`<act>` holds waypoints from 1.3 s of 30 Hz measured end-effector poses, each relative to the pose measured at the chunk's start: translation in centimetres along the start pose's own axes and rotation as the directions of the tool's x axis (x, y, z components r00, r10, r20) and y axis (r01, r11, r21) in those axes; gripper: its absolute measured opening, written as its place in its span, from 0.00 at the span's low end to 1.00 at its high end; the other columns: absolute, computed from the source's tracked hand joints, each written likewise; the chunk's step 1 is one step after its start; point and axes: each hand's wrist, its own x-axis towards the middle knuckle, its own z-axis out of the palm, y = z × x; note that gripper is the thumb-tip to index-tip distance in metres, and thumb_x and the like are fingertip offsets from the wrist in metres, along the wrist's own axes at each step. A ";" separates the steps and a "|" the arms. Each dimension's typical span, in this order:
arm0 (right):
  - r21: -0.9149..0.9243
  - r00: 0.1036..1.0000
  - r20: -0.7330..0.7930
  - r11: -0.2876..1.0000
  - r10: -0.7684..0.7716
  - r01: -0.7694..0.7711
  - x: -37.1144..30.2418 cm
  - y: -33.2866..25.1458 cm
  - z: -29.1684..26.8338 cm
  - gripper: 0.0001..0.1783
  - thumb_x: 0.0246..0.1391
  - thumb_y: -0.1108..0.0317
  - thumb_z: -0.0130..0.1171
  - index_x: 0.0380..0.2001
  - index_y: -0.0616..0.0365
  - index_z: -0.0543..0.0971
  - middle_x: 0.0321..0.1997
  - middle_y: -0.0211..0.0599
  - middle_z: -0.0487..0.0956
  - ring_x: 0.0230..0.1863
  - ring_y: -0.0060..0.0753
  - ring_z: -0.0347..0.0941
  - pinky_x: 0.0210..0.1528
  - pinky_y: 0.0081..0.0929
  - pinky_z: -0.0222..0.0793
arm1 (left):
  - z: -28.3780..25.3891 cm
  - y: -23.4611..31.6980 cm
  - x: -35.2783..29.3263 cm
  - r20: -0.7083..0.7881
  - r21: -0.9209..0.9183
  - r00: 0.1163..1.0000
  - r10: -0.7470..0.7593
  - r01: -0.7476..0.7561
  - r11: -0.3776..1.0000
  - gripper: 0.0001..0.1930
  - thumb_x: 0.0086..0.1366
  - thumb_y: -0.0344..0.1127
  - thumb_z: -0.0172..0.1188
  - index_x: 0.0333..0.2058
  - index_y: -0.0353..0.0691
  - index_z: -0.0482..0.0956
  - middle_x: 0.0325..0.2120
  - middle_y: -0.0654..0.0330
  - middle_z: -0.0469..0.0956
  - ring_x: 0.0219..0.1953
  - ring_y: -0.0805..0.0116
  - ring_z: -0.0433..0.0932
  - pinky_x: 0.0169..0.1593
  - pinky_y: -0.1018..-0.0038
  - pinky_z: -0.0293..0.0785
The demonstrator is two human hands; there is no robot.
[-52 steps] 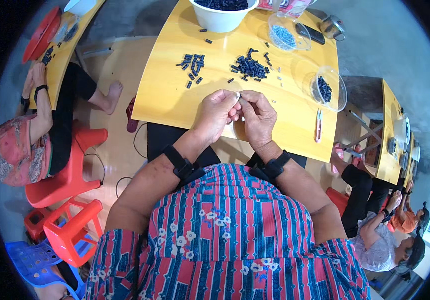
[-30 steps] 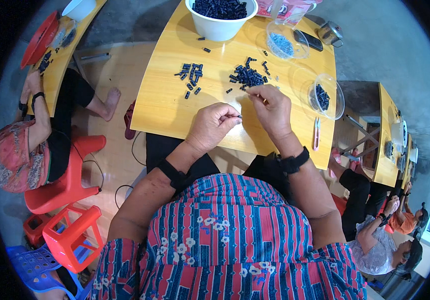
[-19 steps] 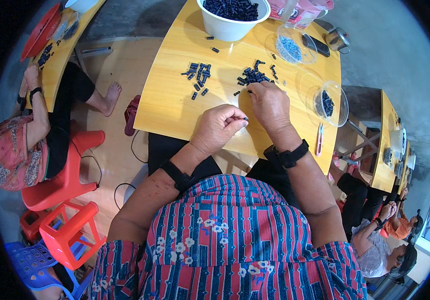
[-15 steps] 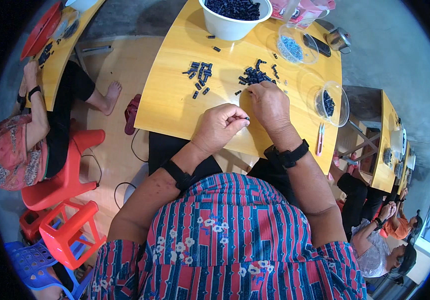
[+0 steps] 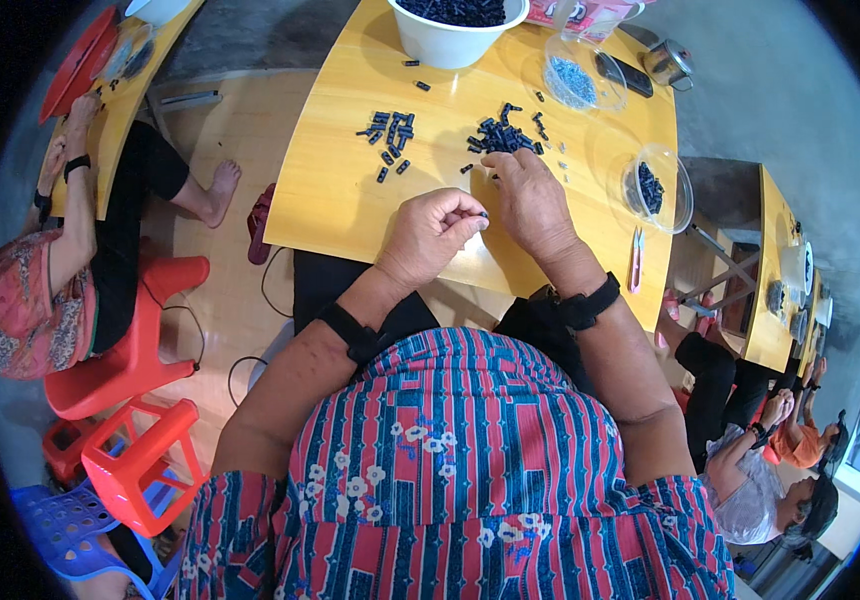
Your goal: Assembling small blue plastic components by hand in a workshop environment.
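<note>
My left hand is closed in a pinch near the table's front edge. A small dark plastic piece shows at its fingertips. My right hand is to the right of it, fingers bent down at the near edge of a pile of small black plastic pieces. What lies between those fingertips is hidden. A single black piece lies just left of the right fingers. Farther left on the table is a looser group of like black pieces.
A white tub of black pieces stands at the back. On the right are a clear bowl of small bluish parts, a phone, a metal mug, a clear bowl of black pieces and thread snips. Other people sit at tables both sides.
The view has shifted slightly, and both my hands keep nearly the same places and grips. At the left, another person's hand has moved up over their table.
</note>
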 end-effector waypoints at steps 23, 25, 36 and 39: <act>0.209 0.967 0.037 0.948 -0.252 0.239 0.1 0.4 -0.1 0.04 0.42 0.74 0.60 0.25 0.55 0.78 0.27 0.39 0.75 0.34 0.47 0.73 0.36 0.40 0.71 | 0.3 0.5 -0.3 -0.021 0.012 1.000 0.006 -0.006 1.000 0.03 0.62 0.27 0.62 0.33 0.35 0.78 0.24 0.69 0.76 0.24 0.85 0.71 0.29 0.85 0.71; 0.146 0.968 0.053 0.961 -0.247 0.237 0.1 0.2 -0.2 0.05 0.42 0.73 0.60 0.27 0.55 0.78 0.27 0.40 0.74 0.35 0.47 0.73 0.37 0.40 0.71 | 0.2 0.5 -0.3 -0.024 0.008 1.000 0.006 -0.006 1.000 0.03 0.62 0.27 0.62 0.34 0.35 0.78 0.24 0.68 0.76 0.24 0.85 0.71 0.29 0.85 0.71; 0.341 0.993 -0.071 0.933 -0.093 0.112 -0.5 -0.5 -1.5 0.15 0.49 0.84 0.55 0.41 0.61 0.76 0.36 0.44 0.74 0.40 0.43 0.72 0.43 0.32 0.70 | -0.1 0.6 -0.3 -0.015 -0.134 0.999 -0.044 0.042 0.990 0.05 0.62 0.30 0.62 0.35 0.35 0.79 0.26 0.64 0.79 0.26 0.81 0.76 0.29 0.81 0.75; 0.554 0.993 0.066 0.824 0.101 -0.120 -1.2 -0.9 -1.8 0.08 0.54 0.80 0.54 0.39 0.63 0.76 0.36 0.37 0.76 0.38 0.31 0.73 0.44 0.26 0.70 | -0.2 0.7 -0.4 -0.019 -0.115 0.998 -0.055 0.053 0.992 0.05 0.62 0.29 0.62 0.35 0.34 0.78 0.26 0.64 0.80 0.26 0.81 0.76 0.30 0.81 0.76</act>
